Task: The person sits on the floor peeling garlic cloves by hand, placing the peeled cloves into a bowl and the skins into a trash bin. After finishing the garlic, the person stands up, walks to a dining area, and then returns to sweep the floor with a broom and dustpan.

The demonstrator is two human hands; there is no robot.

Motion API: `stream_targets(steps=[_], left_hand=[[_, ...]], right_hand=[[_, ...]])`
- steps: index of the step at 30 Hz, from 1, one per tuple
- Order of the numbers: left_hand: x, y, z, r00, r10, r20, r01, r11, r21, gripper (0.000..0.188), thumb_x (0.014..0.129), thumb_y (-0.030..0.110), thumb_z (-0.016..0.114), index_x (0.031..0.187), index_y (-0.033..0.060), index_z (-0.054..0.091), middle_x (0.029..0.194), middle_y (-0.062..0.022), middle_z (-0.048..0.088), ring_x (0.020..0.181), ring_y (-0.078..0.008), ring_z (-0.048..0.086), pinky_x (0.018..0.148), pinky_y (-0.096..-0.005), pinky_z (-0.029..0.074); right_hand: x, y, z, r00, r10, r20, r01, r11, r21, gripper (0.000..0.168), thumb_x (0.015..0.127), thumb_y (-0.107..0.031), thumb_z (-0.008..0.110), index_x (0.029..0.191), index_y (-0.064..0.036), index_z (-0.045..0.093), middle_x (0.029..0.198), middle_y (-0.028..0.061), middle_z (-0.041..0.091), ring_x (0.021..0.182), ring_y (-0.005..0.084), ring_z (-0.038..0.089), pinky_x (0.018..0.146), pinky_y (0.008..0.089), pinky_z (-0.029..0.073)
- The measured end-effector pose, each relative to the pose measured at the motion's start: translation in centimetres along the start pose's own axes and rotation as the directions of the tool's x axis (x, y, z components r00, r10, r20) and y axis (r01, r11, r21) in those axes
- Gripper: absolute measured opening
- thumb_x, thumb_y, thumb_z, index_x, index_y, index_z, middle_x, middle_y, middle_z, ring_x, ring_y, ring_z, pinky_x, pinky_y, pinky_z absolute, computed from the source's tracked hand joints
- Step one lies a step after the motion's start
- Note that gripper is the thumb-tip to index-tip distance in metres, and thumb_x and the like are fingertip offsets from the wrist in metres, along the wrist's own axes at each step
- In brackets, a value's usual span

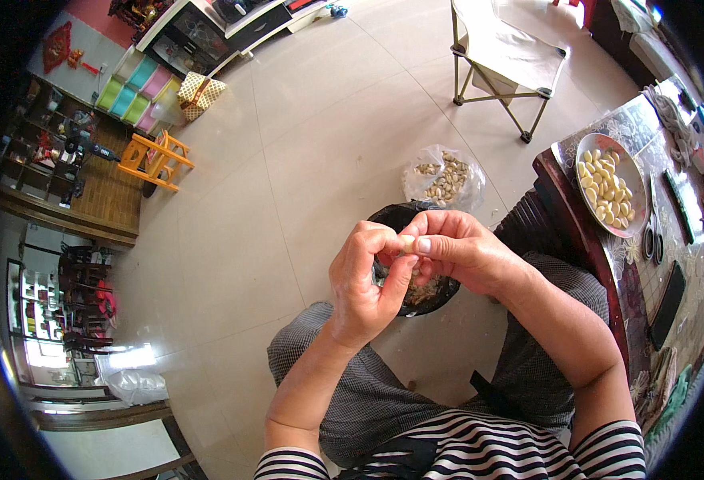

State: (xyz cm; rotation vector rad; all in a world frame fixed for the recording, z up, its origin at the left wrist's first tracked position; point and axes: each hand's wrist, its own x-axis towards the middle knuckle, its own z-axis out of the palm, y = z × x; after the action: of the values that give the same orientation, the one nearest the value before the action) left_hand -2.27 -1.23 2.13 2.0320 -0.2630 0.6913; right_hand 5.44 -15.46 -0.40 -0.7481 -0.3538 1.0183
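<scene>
A small pale garlic clove (407, 243) is pinched between both my hands. My left hand (364, 276) has its bent fingers on the clove's left side. From the right, my right hand (457, 243) presses it with thumb and fingertips. Below them, a black-lined bin (430, 307) holds peel scraps, partly hidden by my hands. A clear plastic bag (475, 177) of unpeeled cloves (445, 180) lies on the floor just beyond the bin. Smooth peeled cloves (607, 186) fill much of a plate (639, 180) on the table to my right.
The table (634, 258) also bears scissors (654, 237), a dark phone-like slab (668, 306) and a cloth (670, 120). A folding stool (508, 54) stands ahead on the tiled floor (328, 132). Farther left are a small wooden chair (156, 159) and coloured drawers (135, 90).
</scene>
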Motion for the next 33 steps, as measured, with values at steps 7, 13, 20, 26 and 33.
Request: stream_targets(steps=[7, 13, 20, 26, 33], left_hand=[[0.1, 0.1, -0.2, 0.999, -0.04, 0.032, 0.04, 0.999, -0.005, 0.012, 0.078, 0.0, 0.063, 0.084, 0.0029, 0.052, 0.076, -0.0038, 0.05, 0.064, -0.0104, 0.047, 0.058, -0.0224, 0.04], [-0.1, -0.5, -0.4, 0.998, 0.033, 0.045, -0.033, 0.999, 0.005, 0.014, 0.077, -0.001, 0.063, 0.081, 0.0038, 0.05, 0.074, -0.0034, 0.049, 0.063, -0.011, 0.045, 0.059, -0.0228, 0.039], [0.0, -0.2, -0.1, 0.999, -0.034, 0.021, 0.035, 0.999, -0.027, 0.016, 0.077, -0.002, 0.063, 0.082, 0.0037, 0.049, 0.073, -0.0029, 0.049, 0.063, -0.0103, 0.044, 0.058, -0.0228, 0.038], [-0.1, -0.8, -0.3, 0.998, 0.048, 0.047, -0.048, 0.999, -0.006, 0.016, 0.078, -0.001, 0.063, 0.083, 0.0035, 0.049, 0.075, -0.0034, 0.05, 0.063, -0.01, 0.045, 0.058, -0.0224, 0.039], [-0.2, 0.0, 0.1, 0.997, -0.071, 0.006, 0.072, 0.996, -0.059, 0.016, 0.078, -0.001, 0.063, 0.084, 0.0034, 0.049, 0.076, -0.0038, 0.05, 0.065, -0.0102, 0.045, 0.059, -0.022, 0.039]], right_hand=[[-0.1, -0.2, 0.0, 1.0, 0.01, 0.005, -0.01, 1.0, -0.024, 0.02, 0.087, -0.021, 0.062, 0.094, -0.003, 0.057, 0.085, 0.0014, 0.06, 0.072, 0.0072, 0.058, 0.066, 0.0233, 0.053], [0.0, -0.1, 0.0, 1.0, 0.019, -0.003, -0.019, 1.0, -0.016, 0.019, 0.087, -0.021, 0.062, 0.093, -0.004, 0.057, 0.084, 0.0012, 0.06, 0.073, 0.0072, 0.058, 0.066, 0.0235, 0.053], [-0.1, -0.2, 0.0, 1.0, 0.016, 0.001, -0.016, 1.0, -0.012, 0.018, 0.087, -0.021, 0.061, 0.092, -0.004, 0.058, 0.084, 0.0011, 0.06, 0.073, 0.0074, 0.058, 0.066, 0.0232, 0.053], [-0.1, -0.1, 0.1, 1.0, 0.006, 0.005, -0.006, 1.0, 0.011, 0.018, 0.087, -0.021, 0.061, 0.093, -0.003, 0.058, 0.085, 0.0015, 0.06, 0.073, 0.0073, 0.058, 0.066, 0.0233, 0.053], [-0.2, -0.4, 0.3, 1.0, 0.006, 0.002, -0.006, 1.0, 0.002, 0.018, 0.088, -0.02, 0.061, 0.093, -0.004, 0.057, 0.085, 0.0015, 0.06, 0.074, 0.0075, 0.059, 0.067, 0.0234, 0.053]])
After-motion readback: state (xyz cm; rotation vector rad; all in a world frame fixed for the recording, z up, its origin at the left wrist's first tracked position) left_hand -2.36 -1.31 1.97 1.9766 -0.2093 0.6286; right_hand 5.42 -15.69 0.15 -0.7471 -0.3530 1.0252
